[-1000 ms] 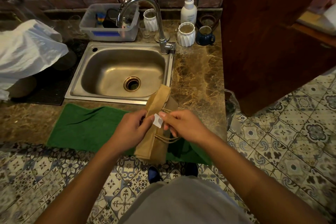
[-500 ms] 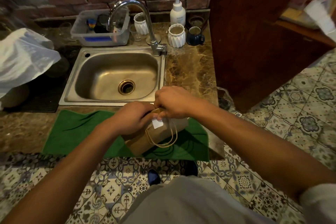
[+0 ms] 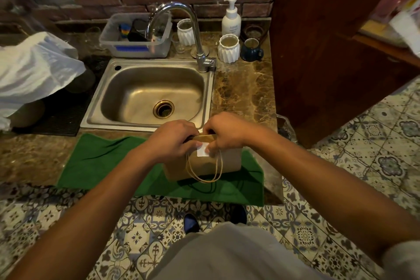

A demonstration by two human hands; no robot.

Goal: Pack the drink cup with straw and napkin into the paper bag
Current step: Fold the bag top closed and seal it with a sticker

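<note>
A brown paper bag point(image 3: 227, 162) stands upright on a green towel point(image 3: 102, 161) at the counter's front edge. Its twine handle point(image 3: 204, 171) hangs down the near face. A small white sticker point(image 3: 203, 149) sits at the bag's top edge. My left hand point(image 3: 172, 138) grips the top of the bag from the left. My right hand point(image 3: 227, 132) pinches the top from the right, thumb beside the sticker. The bag's mouth is hidden under my hands. No cup, straw or napkin shows.
A steel sink point(image 3: 109, 88) with a tall tap point(image 3: 179, 27) lies just behind the bag. White cups point(image 3: 228, 49), a dark mug point(image 3: 251, 50), a soap pump point(image 3: 231, 18) and a plastic tub point(image 3: 136, 36) line the brick wall. A white plastic bag point(image 3: 34, 70) lies left. A wooden cabinet point(image 3: 329, 41) stands right.
The bag went from flat and tilted in my hands to standing upright on the towel. Both hands moved up to its top edge.
</note>
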